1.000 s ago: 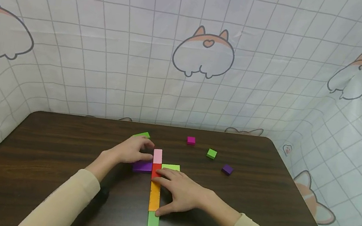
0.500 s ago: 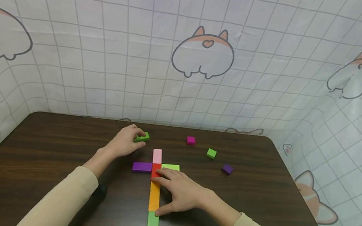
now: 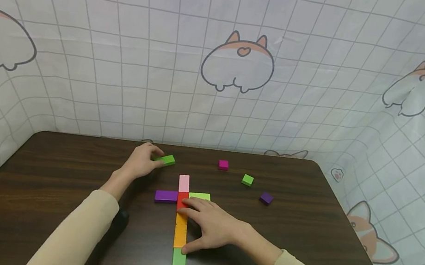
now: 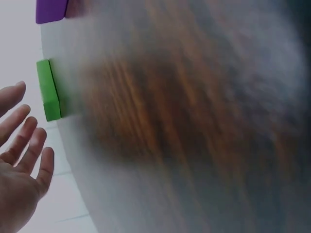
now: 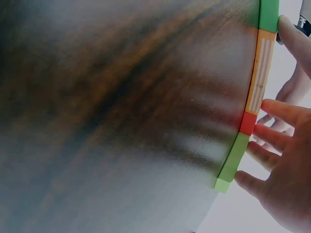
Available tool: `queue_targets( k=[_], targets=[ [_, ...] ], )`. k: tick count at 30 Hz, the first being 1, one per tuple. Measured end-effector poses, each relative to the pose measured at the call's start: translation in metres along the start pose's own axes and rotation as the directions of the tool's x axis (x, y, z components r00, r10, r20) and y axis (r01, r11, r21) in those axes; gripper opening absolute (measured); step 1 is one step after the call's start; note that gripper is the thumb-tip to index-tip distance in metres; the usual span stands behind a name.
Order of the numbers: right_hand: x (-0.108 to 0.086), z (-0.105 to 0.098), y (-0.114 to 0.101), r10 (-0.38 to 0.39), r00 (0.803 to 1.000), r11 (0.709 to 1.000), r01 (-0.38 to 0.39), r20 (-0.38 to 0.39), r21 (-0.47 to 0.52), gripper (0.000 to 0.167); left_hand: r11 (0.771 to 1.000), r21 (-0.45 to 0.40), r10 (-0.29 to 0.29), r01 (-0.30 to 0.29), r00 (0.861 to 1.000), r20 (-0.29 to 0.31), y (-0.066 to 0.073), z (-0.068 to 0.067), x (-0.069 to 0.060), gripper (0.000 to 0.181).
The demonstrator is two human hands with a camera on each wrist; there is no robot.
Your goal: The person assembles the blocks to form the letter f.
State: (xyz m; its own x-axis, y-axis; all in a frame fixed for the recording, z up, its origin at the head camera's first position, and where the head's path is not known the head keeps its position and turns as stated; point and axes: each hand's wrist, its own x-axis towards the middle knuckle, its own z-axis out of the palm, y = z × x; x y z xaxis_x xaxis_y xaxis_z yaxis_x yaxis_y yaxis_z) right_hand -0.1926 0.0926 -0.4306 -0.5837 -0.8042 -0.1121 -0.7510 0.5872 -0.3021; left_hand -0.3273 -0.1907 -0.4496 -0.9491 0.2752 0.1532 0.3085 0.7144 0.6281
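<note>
The left hand (image 3: 143,160) masks one end of the green block (image 3: 167,160), and whether thumb meets wood, impossible to call! The right hand (image 3: 214,224) covers part of the red block (image 3: 181,198) and lime block (image 3: 200,195). Left wrist view: purple block (image 4: 51,10) chopped by the top edge, tabletop (image 4: 160,107) all smear. Right wrist view: another green block (image 5: 268,15), clipped too!

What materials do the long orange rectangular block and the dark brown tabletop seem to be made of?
Long orange rectangular block: probably painted wood, possibly plastic, with a satin finish; its colour is opaque, its edges crisp, and pale stripes mark one face.

Dark brown tabletop: wood or wood-look laminate, slightly glossy; streaky grain and soft reflections show.
</note>
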Motion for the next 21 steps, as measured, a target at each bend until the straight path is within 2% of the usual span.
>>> queue_targets(
  k=[6, 21],
  targets=[
    [-0.001, 0.001, -0.002, 0.011, 1.0, 1.0, -0.011, 0.0, 0.001, 0.093, 0.996, -0.061, -0.069, 0.07, 0.997, 0.017, -0.003, -0.001, 0.002, 0.036],
    [-0.001, 0.004, -0.008, 0.02, 1.0, 1.0, -0.02, 0.001, -0.004, 0.093, 0.991, -0.079, -0.103, 0.11, 0.991, 0.082, -0.011, -0.002, 0.005, 0.046]
  ],
)
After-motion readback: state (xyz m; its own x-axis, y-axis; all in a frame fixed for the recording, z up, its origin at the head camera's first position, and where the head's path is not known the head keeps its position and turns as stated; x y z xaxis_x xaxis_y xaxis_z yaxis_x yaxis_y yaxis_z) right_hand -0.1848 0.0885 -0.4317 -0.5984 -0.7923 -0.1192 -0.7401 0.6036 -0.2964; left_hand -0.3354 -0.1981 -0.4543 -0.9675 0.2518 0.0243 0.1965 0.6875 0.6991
